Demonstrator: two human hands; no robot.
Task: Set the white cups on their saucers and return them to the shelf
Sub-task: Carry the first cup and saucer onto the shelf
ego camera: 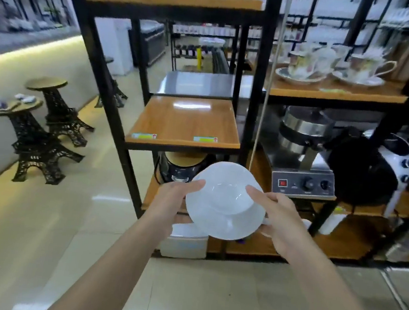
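white cup (224, 194) empty, seated on saucer (226, 225), lower centre of frame | left hand (173, 198) fingers grip saucer's left edge | right hand (280, 216) fingers grip right edge

I had both bare forearms stretched forward and up, converging toward the middle. My left hand (174, 197) sat palm inward, thumb extended along the top, fingers curled underneath out of sight. My right hand (277, 219) mirrored it, thumb pointing inward, fingers wrapped below, wrists level with each other.
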